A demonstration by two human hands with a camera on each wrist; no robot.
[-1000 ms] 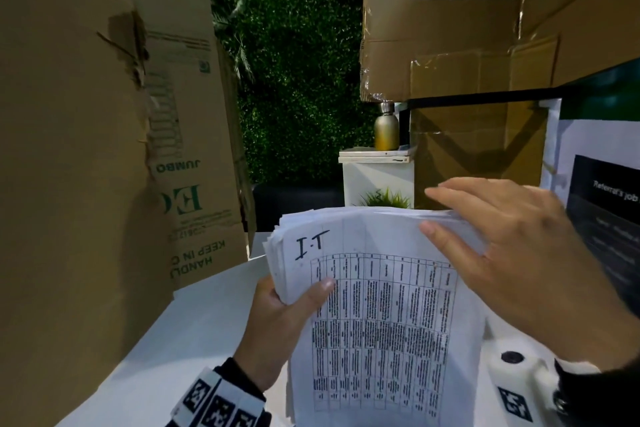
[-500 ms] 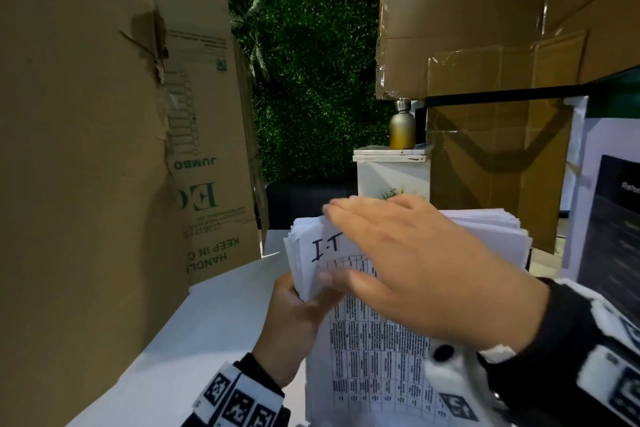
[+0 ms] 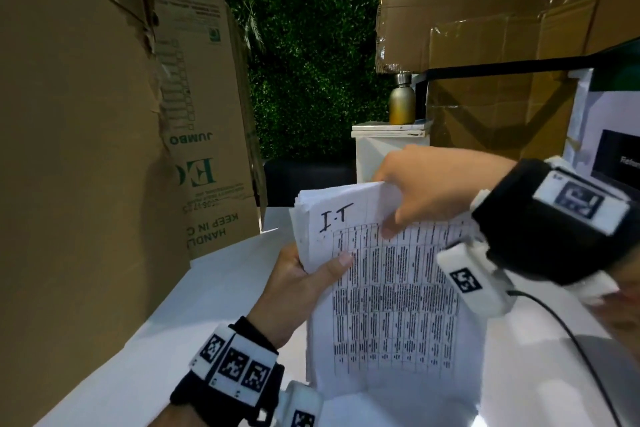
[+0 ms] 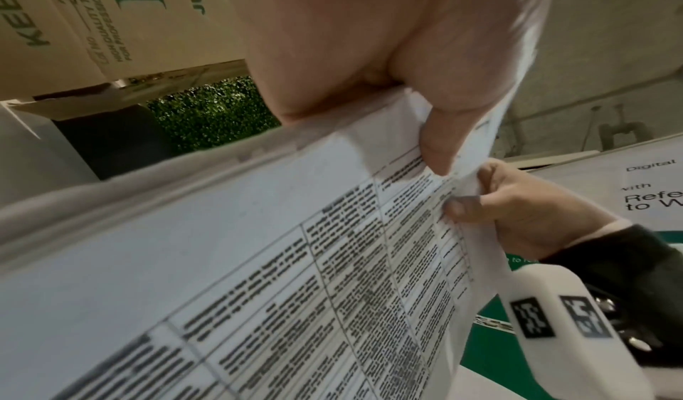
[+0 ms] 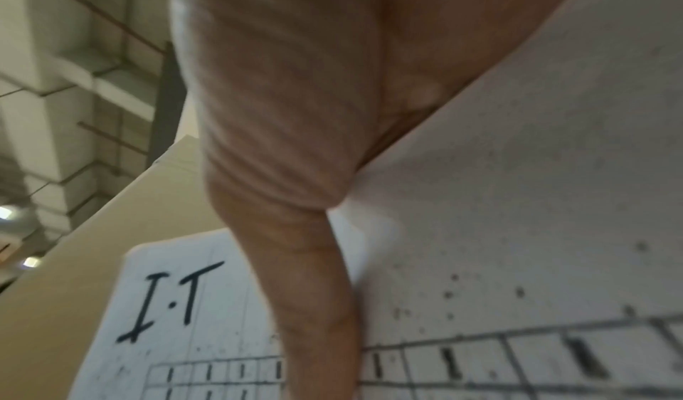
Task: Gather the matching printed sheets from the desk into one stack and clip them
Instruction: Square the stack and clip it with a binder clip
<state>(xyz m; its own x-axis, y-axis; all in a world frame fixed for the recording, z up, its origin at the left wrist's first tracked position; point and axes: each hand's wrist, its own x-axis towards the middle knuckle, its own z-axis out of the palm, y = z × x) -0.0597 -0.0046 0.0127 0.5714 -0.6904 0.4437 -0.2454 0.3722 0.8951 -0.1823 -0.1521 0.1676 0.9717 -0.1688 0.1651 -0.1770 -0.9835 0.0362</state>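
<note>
A thick stack of printed sheets (image 3: 391, 295) stands upright on the white desk (image 3: 214, 315); the front sheet bears a table and the handwritten letters "I.T". My left hand (image 3: 304, 274) grips the stack's left edge, thumb on the front sheet. My right hand (image 3: 415, 191) grips the top edge from the right, its thumb pressed on the front. The left wrist view shows the sheets (image 4: 258, 260), my left thumb and my right hand (image 4: 517, 210) pinching the far edge. In the right wrist view my thumb lies on the front sheet (image 5: 517, 201). No clip shows.
Tall cardboard boxes (image 3: 86, 149) wall the desk's left side, and more boxes (image 3: 485, 10) stand at the back right. A gold bottle (image 3: 401, 104) sits on a white stand behind the stack. A printed poster (image 3: 616, 156) is at the far right.
My right hand has moved from lying flat across the front of the stack to gripping its top edge. The left hand's hold is unchanged.
</note>
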